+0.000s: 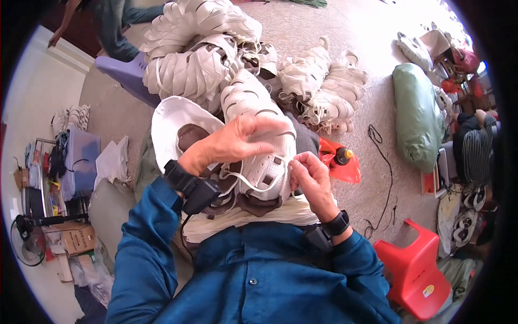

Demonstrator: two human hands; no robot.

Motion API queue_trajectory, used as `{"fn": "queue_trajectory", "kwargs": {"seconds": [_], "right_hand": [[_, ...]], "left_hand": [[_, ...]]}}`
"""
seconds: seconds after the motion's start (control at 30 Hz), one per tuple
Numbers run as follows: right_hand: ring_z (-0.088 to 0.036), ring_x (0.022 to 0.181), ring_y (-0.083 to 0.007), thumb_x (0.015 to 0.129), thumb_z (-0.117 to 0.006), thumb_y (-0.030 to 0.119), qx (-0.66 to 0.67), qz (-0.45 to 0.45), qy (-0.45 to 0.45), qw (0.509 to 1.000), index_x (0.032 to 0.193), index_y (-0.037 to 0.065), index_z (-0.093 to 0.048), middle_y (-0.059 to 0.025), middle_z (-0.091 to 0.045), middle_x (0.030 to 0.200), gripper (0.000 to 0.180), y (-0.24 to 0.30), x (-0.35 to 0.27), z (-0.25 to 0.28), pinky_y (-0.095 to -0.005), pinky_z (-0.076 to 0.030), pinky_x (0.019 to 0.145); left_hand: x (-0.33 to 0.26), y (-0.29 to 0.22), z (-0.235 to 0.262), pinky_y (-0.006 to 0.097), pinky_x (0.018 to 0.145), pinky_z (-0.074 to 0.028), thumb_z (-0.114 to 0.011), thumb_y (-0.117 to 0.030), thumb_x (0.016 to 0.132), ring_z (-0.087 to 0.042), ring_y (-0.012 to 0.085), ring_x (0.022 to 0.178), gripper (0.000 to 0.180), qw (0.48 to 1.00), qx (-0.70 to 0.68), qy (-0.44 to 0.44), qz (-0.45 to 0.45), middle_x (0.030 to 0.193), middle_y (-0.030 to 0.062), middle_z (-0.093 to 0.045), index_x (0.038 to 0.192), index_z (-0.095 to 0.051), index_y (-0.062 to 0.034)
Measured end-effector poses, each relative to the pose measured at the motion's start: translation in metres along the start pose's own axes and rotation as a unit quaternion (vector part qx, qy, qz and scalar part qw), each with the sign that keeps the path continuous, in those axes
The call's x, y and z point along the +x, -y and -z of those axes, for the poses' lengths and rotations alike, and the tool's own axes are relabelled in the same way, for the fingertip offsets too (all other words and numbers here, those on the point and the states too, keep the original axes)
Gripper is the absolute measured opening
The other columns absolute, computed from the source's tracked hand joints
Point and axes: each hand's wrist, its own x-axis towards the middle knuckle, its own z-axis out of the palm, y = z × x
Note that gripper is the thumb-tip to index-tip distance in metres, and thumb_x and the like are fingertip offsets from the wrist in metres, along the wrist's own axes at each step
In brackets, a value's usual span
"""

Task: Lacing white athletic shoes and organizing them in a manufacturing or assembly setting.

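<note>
A white shoe upper [265, 175] with a brown lining rests on my lap, its collar toward me. A thin white shoelace [249, 187] loops across its opening. My left hand [236, 139] is over the upper, thumb and fingers stretched apart, holding nothing that shows. At the upper's right edge my right hand [312, 175] is closed in a pinch, the lace running up to its fingertips. Left of the upper lies another white shoe piece [168, 125] with a brown inside, partly covered by my left hand and wrist.
Nested stacks of white shoe uppers [186, 81] and more bundles [324, 86] lie ahead. A red stool [415, 264] stands right, near a black cord [386, 178] and an orange bag [345, 171]. Further out are a green sack [414, 116], a purple chair [123, 78] and a fan [31, 240].
</note>
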Motion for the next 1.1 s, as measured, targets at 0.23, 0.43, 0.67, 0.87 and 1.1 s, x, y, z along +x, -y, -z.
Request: {"fn": "queue_trajectory", "kwargs": {"seconds": [0.23,0.43,0.67,0.87,1.1], "right_hand": [[-0.057,0.06,-0.008,0.104,-0.056,0.016,0.048,-0.04,-0.033,0.997,0.1,0.002,-0.058,-0.0016,-0.061,0.075,0.015,-0.005,-0.007,0.001,-0.0217,-0.048,0.056],[-0.062,0.072,-0.009,0.103,-0.058,0.015,0.042,0.006,0.0,0.999,0.099,0.002,-0.06,-0.0026,-0.066,0.085,0.014,0.004,-0.015,0.002,-0.0224,-0.052,0.067],[-0.061,0.074,-0.0084,0.101,-0.058,0.013,-0.044,0.011,0.02,0.999,0.096,0.001,-0.061,-0.0019,-0.064,0.082,0.014,0.001,-0.014,0.004,-0.0239,-0.051,0.071],[-0.055,0.07,-0.0077,0.097,-0.058,0.01,-0.112,0.032,0.011,0.993,0.093,-0.001,-0.059,-0.0012,-0.058,0.075,0.012,-0.003,-0.013,0.003,-0.025,-0.046,0.063],[-0.054,0.07,-0.007,0.097,-0.058,0.011,-0.103,0.029,0.012,0.994,0.093,-0.001,-0.059,-0.0003,-0.057,0.075,0.012,-0.005,-0.011,0.003,-0.0245,-0.045,0.063]], "left_hand": [[0.0,-0.007,-0.03,0.041,0.091,-0.049,-0.078,-0.022,0.078,-0.067,0.0314,0.101,0.046,0.897,0.425,0.093,-0.072,0.111,0.0172,-0.071,0.124,-0.072,-0.0162],[-0.005,0.014,-0.026,0.028,0.097,-0.046,-0.07,-0.003,0.082,-0.06,0.0111,0.105,0.042,0.996,0.051,0.042,0.054,0.111,0.0055,-0.071,0.124,-0.069,-0.0031],[-0.002,0.01,-0.027,0.029,0.1,-0.046,-0.074,-0.005,0.083,-0.061,0.0128,0.108,0.041,0.994,0.094,0.054,0.025,0.113,0.0065,-0.071,0.124,-0.069,-0.0024],[-0.003,0.013,-0.03,0.03,0.1,-0.046,-0.072,-0.007,0.085,-0.061,0.0131,0.108,0.041,0.994,0.099,0.044,0.027,0.115,0.0074,-0.071,0.125,-0.069,-0.0024],[-0.003,0.011,-0.031,0.027,0.097,-0.047,-0.069,-0.003,0.087,-0.061,0.0106,0.106,0.038,0.997,0.037,0.048,0.037,0.114,0.0054,-0.071,0.125,-0.069,-0.0023]]}}
